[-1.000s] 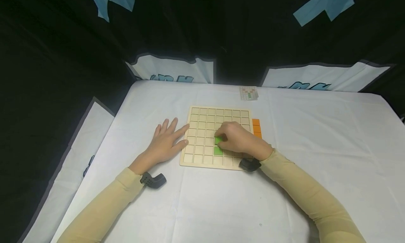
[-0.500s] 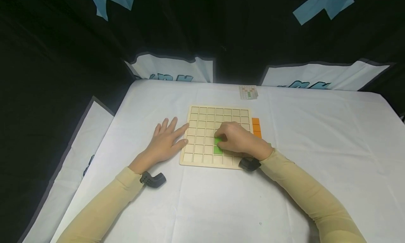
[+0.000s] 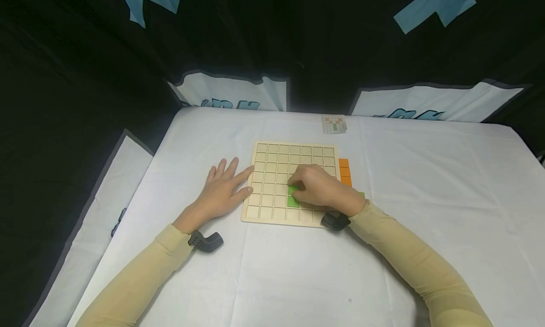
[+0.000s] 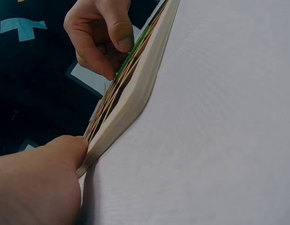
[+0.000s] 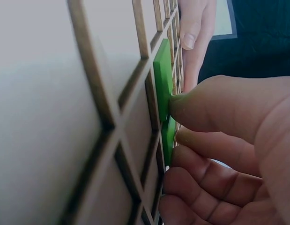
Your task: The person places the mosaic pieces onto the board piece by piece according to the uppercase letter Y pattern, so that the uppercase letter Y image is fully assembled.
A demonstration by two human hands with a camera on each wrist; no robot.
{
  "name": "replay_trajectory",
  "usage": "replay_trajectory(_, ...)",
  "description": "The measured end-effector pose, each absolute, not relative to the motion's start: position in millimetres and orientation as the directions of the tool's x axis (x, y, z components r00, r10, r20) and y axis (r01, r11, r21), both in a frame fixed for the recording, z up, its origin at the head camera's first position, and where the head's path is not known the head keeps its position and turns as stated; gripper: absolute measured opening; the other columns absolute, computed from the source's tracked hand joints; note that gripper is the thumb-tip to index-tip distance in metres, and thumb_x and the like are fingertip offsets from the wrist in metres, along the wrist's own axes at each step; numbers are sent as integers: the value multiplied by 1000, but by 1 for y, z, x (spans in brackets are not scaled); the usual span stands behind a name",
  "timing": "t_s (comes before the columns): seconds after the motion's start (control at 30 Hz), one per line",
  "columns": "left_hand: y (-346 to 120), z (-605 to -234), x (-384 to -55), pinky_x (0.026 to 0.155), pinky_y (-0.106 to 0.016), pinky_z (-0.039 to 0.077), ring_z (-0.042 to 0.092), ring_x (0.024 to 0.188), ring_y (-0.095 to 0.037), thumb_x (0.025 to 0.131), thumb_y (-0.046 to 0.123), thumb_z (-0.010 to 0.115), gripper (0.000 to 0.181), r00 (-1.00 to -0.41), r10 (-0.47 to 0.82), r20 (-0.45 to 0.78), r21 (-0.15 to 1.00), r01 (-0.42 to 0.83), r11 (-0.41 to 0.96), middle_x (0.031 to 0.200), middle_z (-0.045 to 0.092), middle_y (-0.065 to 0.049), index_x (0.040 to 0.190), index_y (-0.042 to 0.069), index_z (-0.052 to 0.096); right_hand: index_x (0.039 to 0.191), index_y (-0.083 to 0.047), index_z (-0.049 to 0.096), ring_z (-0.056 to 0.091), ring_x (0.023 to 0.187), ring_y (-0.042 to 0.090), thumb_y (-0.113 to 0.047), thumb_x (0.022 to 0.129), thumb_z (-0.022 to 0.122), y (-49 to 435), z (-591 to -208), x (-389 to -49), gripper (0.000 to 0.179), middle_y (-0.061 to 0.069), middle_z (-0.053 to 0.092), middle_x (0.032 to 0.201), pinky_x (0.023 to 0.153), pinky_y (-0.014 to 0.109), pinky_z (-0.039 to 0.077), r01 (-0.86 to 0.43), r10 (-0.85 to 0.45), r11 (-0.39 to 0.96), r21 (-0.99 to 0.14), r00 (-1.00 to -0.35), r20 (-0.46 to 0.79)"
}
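A square wooden grid board (image 3: 268, 189) lies on the white-covered table. Two green square tiles (image 5: 163, 79) sit side by side in its cells, partly covered by my right hand (image 3: 315, 182). In the right wrist view my thumb touches the nearer tile, which looks slightly raised, while the curled fingertips are at the other green tile (image 5: 168, 140). My left hand (image 3: 219, 194) lies spread with straight fingers, its index finger and thumb touching the board's left edge. The left wrist view shows the board edge-on between both hands.
Several orange tiles (image 3: 345, 172) lie in a column along the board's right edge. Some green (image 3: 361, 194) shows beside my right wrist. A small printed grid card (image 3: 334, 124) lies beyond the board. Dark curtains hang behind the table.
A small gap between the two green tiles has closed. A bit of green has come into sight by the right wrist. Both hands have barely moved.
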State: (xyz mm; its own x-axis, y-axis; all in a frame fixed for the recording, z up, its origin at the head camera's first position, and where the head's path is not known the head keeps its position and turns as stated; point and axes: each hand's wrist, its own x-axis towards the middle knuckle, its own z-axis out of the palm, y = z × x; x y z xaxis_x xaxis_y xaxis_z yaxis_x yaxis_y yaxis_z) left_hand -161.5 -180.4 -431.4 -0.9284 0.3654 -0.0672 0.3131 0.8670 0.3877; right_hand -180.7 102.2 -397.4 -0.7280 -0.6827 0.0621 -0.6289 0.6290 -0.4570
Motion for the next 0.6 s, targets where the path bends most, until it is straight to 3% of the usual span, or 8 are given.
replay_trajectory(0.4, -182, -433, -160, 123, -70, 0, 1, 156, -52, 104, 47, 48, 62, -931, 359, -66, 392, 306, 867, 169, 14, -25, 160, 22, 37, 105, -3, 78, 58, 84, 18, -5, 83, 73, 104, -397, -182, 23, 8, 74, 96, 81, 34, 51, -622, -681, 616, -483, -729, 70)
replay_trajectory(0.6, -182, -433, -161, 123, -71, 0, 0, 156, -52, 104, 47, 48, 62, -929, 363, -68, 392, 309, 866, 170, 14, -25, 160, 22, 36, 112, 0, 77, 61, 85, 19, -10, 83, 76, 118, -394, -185, 31, 10, 75, 100, 79, 33, 53, -588, -629, 636, -499, -770, 106)
